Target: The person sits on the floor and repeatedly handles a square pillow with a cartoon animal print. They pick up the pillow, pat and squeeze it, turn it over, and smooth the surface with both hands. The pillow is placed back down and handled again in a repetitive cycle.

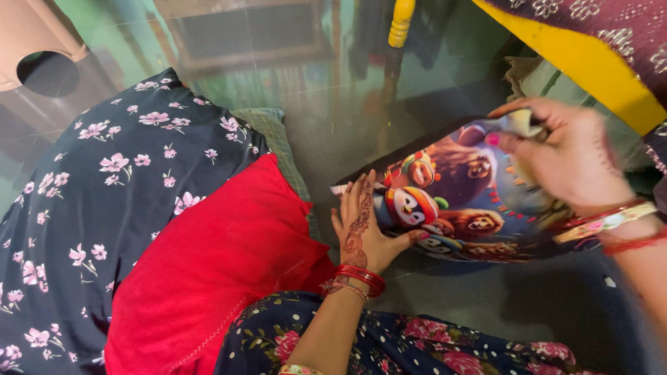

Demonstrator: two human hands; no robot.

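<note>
The left hand (361, 227) is lying flat, fingers spread and gripping nothing, pressing down the near left edge of the colourful cartoon-animal board (454, 193) that is resting on the dark green floor (329, 83). The right hand (565, 159) is closing its fingertips on a small pale piece (520, 123), probably a puzzle piece though it is blurred, over the board's far right corner. A red cloth (210, 275) is lying just left of the board.

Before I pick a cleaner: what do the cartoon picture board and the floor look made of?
Cartoon picture board: likely glossy printed card or laminate, since it lies flat and shows sheen. Floor: polished dark green stone or tile, mirroring furniture. The left hand presses the board.
</note>
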